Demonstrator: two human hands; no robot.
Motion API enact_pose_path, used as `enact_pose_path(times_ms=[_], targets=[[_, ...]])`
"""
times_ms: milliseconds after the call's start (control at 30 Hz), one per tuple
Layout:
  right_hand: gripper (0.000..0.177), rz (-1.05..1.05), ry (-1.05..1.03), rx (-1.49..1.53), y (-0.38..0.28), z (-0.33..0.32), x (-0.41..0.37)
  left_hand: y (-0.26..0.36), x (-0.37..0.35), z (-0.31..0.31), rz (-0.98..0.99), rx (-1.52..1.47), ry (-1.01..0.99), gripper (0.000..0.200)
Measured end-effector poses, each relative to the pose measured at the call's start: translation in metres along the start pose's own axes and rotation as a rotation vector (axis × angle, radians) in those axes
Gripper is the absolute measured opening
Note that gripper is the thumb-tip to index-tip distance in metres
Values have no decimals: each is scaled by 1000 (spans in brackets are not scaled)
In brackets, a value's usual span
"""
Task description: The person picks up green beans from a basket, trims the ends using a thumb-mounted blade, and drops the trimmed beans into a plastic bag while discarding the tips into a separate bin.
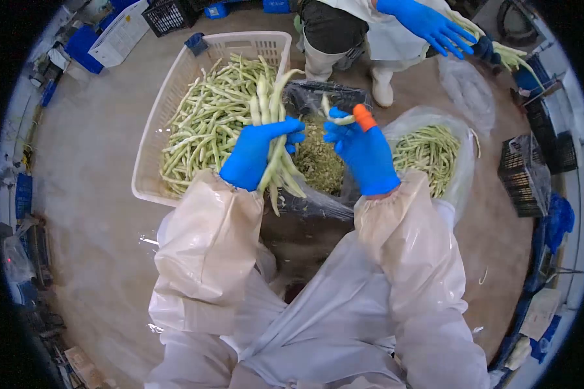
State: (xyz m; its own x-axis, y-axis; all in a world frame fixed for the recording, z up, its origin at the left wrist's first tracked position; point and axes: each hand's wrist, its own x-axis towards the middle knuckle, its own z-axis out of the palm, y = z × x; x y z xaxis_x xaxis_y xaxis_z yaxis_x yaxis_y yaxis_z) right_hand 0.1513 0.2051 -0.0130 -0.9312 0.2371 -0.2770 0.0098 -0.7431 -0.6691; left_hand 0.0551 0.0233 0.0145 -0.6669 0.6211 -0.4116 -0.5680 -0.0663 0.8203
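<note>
My left hand (pixel 256 152), in a blue glove, is closed round a bunch of long green beans (pixel 278 162) that stick out above and below it. To its right is my right hand (pixel 363 155), also blue-gloved, with an orange cover on one fingertip. A short piece of bean (pixel 339 118) sits between its fingers. Many beans (pixel 207 123) fill the white crate (pixel 150 139) at the left. Between and below my hands, a black container lined with plastic (pixel 328 204) holds green scraps (pixel 321 155).
On the right, a clear plastic bag (pixel 466 139) holds more beans (pixel 428 155). A co-worker (pixel 334 32) stands ahead, one blue-gloved hand (pixel 428 26) reaching out near some beans (pixel 516 57). A black crate (pixel 524 175) is at the right, and a white basket (pixel 118 35) lies upper left.
</note>
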Motion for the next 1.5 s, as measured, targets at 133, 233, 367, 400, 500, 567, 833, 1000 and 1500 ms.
enact_pose_path(times_ms=[133,233,367,400,500,567,833,1000,1500], targets=[[46,11,-144,-78,18,13,-12,-13,7,8,-38,-99,-127,30],[44,26,-149,-147,24,18,-17,-20,18,2,-76,-201,-339,23],[34,-26,-110,-499,1,27,-20,-13,15,6,31,48,-54,21],[31,-50,-89,-645,-6,25,-18,-10,14,8,49,83,11,22],[27,-570,91,-1066,-10,9,-6,-7,10,13,125,198,153,25],[29,-693,19,-1141,-14,6,-3,-9,8,16,208,296,173,27],[28,-827,-137,-1579,-1,1,-2,-12,6,14,259,464,125,29],[23,-795,-93,-1543,4,-1,-1,-11,3,15,246,450,94,29],[28,-490,-108,-1008,-2,-2,6,6,5,-1,453,161,392,26]])
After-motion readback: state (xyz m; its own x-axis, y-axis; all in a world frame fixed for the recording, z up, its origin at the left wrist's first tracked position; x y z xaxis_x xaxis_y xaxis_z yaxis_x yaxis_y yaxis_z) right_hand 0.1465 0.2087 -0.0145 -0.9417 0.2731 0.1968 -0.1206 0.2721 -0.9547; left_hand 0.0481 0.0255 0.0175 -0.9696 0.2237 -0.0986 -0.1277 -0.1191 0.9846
